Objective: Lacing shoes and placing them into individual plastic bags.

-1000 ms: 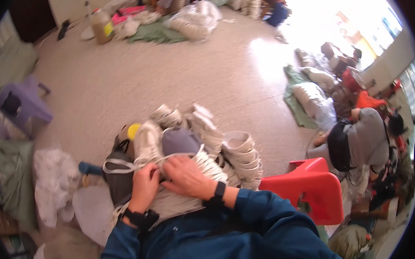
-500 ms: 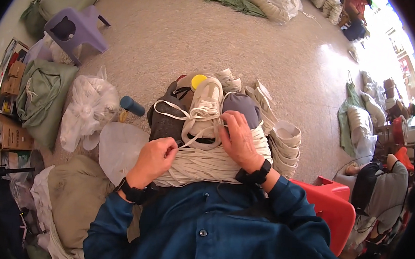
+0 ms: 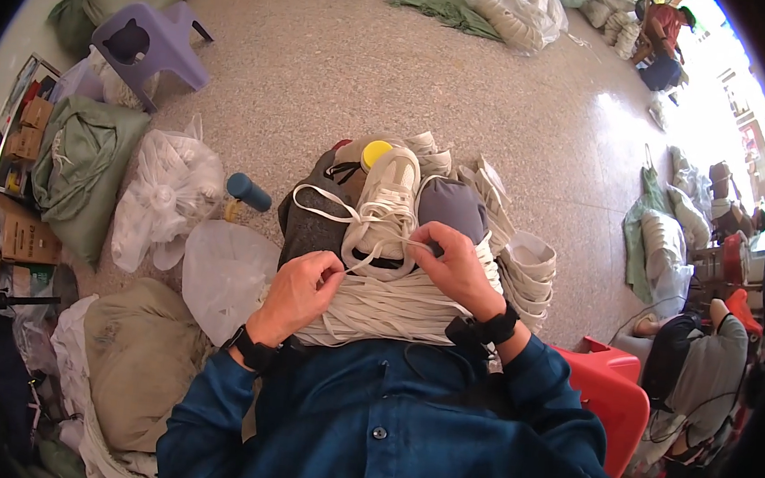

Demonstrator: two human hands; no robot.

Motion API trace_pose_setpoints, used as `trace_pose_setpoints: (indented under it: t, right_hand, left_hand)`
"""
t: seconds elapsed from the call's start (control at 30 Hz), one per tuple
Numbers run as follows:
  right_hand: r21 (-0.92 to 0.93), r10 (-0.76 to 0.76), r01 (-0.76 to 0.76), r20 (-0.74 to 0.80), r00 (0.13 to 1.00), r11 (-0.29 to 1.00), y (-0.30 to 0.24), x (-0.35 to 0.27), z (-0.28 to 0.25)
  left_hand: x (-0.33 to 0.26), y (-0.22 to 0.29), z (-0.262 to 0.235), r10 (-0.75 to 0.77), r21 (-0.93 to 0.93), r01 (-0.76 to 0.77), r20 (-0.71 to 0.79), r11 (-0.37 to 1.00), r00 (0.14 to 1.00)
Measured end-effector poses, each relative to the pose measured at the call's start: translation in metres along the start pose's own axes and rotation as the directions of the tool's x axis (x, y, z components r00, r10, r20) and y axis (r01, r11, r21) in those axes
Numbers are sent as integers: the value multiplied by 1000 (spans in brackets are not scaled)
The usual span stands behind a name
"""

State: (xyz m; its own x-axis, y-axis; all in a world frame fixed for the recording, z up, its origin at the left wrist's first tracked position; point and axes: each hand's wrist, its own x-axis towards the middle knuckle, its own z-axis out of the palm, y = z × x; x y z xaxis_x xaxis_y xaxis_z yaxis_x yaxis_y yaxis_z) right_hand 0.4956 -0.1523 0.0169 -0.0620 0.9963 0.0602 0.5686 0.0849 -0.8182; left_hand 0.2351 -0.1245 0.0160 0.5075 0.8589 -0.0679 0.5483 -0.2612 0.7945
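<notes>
A beige lace-up shoe (image 3: 394,170) sits in front of me, toe away and opening toward me. White shoelace (image 3: 325,193) crosses its front, with a loop hanging out to the left. My left hand (image 3: 305,292) is closed in a pinch on a lace strand by the shoe's near left side. On the near right side, my right hand (image 3: 459,267) pinches another strand between thumb and forefinger. Beneath both hands, a thick bundle of white laces (image 3: 386,309) lies across my lap. Dark grey fabric (image 3: 307,224) and a grey-purple rounded piece (image 3: 455,207) flank the shoe.
A yellow lid (image 3: 374,154) and nested shoe pieces (image 3: 528,273) stand around the shoe. To the left are a blue bottle (image 3: 249,192), a plastic bag (image 3: 170,195) and a purple stool (image 3: 151,45). A red stool (image 3: 604,396) is at my right. Another person (image 3: 663,45) sits far right.
My right hand has drawn slightly right and down from the shoe, pulling a strand out. My left hand has shifted slightly right. The whole view has moved a little.
</notes>
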Motion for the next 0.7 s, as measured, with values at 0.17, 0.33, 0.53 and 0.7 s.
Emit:
trace_pose_setpoints:
  t: [0.17, 0.33, 0.53, 0.7]
  right_hand:
    - [117, 106, -124, 152, 983, 985, 3, 1, -2]
    - [152, 132, -159, 173, 976, 975, -3, 4, -3]
    - [512, 95, -229, 275, 957, 828, -1, 8, -1]
    - [333, 161, -253, 280, 946, 908, -3, 9, -9]
  left_hand:
    - [17, 7, 8, 21, -138, -22, -12, 990, 1000]
    - [23, 11, 19, 31, -219, -36, -28, 975, 999]
    - [20, 10, 20, 4, -244, -3, 7, 970, 1000]
    - [17, 7, 21, -6, -238, 9, 16, 971, 1000]
